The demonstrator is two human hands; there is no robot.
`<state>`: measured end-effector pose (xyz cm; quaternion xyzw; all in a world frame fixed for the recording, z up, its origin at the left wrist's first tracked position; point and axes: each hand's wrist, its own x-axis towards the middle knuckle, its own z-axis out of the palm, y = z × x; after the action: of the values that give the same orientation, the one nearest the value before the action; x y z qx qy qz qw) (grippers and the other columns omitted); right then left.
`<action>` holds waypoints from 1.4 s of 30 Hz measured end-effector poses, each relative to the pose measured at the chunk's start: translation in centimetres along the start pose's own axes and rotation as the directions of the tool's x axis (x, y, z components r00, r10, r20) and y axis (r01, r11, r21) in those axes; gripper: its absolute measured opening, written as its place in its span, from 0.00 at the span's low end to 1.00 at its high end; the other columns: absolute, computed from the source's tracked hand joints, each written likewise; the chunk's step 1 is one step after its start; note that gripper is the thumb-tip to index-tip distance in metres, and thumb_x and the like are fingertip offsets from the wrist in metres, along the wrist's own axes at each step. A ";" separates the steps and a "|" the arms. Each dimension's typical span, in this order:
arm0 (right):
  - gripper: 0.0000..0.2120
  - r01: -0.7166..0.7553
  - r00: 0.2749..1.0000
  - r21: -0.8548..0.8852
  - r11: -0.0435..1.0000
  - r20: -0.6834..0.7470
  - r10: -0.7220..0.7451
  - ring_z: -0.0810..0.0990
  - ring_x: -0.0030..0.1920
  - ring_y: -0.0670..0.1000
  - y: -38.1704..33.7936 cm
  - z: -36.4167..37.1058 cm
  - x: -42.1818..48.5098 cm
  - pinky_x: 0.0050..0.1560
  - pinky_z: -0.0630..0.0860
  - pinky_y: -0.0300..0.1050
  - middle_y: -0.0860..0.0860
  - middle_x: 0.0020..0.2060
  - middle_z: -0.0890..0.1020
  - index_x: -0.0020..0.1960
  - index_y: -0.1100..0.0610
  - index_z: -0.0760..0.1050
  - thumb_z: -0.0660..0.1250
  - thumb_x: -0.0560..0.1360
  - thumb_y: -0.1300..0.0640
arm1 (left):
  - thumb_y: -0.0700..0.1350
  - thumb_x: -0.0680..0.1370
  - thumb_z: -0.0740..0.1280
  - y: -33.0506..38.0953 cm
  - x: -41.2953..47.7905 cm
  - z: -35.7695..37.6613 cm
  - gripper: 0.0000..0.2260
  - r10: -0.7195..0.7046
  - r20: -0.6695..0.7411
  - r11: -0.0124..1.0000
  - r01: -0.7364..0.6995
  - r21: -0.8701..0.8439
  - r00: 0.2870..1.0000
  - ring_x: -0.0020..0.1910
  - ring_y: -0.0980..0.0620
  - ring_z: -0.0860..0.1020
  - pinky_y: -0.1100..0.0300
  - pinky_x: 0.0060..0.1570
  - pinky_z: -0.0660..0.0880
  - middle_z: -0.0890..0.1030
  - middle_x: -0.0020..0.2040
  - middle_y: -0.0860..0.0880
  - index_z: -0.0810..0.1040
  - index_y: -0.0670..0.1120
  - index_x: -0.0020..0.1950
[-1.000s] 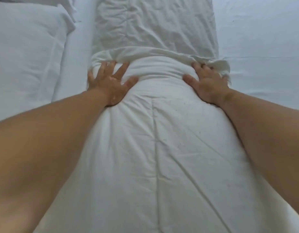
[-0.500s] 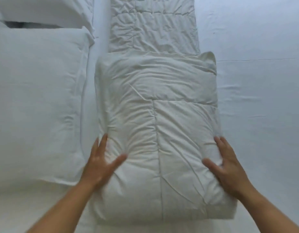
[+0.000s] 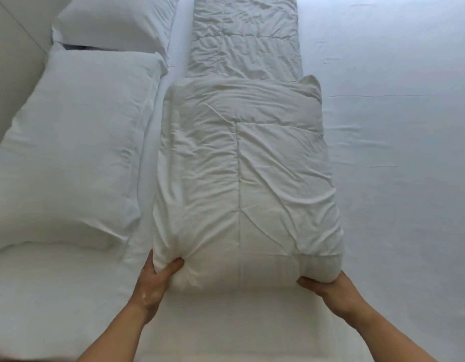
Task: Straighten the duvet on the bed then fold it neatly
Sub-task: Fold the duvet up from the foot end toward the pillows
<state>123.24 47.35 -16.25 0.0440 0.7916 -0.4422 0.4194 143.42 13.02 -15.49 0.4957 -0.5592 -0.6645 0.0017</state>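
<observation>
The white duvet (image 3: 241,178) lies as a long narrow strip down the middle of the bed, its near part doubled over into a thick folded bundle. A single flatter layer runs on beyond the bundle to the top of the view. My left hand (image 3: 155,280) grips the bundle's near left corner, thumb pressed into the cloth on top. At the near right corner, my right hand (image 3: 328,286) holds the bundle from underneath, its fingers hidden by the fabric.
Two white pillows lie at the left, a large one (image 3: 69,152) beside the bundle and another (image 3: 116,22) behind it. The white bed sheet (image 3: 398,165) stretches out flat to the right. A pale wall or headboard (image 3: 9,48) shows at the far left.
Both hands have slid back from the top of the folded bundle to its near edge and taken hold of the two near corners. The view has pulled back.
</observation>
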 end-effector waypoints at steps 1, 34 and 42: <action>0.25 0.011 0.999 -0.001 1.000 -0.041 -0.011 0.84 0.46 0.48 -0.5 0.2 -0.6 0.41 0.76 0.41 0.47 0.46 0.86 0.57 0.53 0.80 0.84 0.63 0.53 | 0.54 0.67 0.78 0.4 -0.5 0.6 0.27 0.021 -0.040 0.999 -0.023 -0.033 0.999 0.58 0.49 0.82 0.48 0.59 0.77 0.84 0.58 0.54 0.76 0.58 0.65; 0.43 0.107 0.957 -0.230 0.967 -0.239 -0.162 0.84 0.46 0.48 9.5 0.9 -55.8 0.48 0.81 0.53 0.47 0.43 0.86 0.48 0.56 0.82 0.80 0.45 0.27 | 0.53 0.73 0.75 -3.9 -50.1 -15.9 0.13 0.197 -0.076 0.908 -0.152 0.390 0.978 0.47 0.52 0.81 0.59 0.39 0.73 0.83 0.45 0.53 0.82 0.46 0.51; 0.38 0.156 0.941 -0.223 0.962 -0.264 -0.214 0.83 0.46 0.51 10.6 1.0 -59.7 0.47 0.81 0.57 0.48 0.43 0.86 0.48 0.56 0.80 0.81 0.49 0.31 | 0.69 0.65 0.68 -5.0 -54.8 -16.2 0.27 0.297 -0.114 0.874 -0.222 0.432 0.948 0.43 0.53 0.79 0.58 0.37 0.72 0.82 0.44 0.51 0.79 0.48 0.49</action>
<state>166.95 71.03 18.42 -0.0096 0.8846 -0.3873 0.2596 184.69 33.39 18.66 0.4618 -0.7463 -0.4780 0.0356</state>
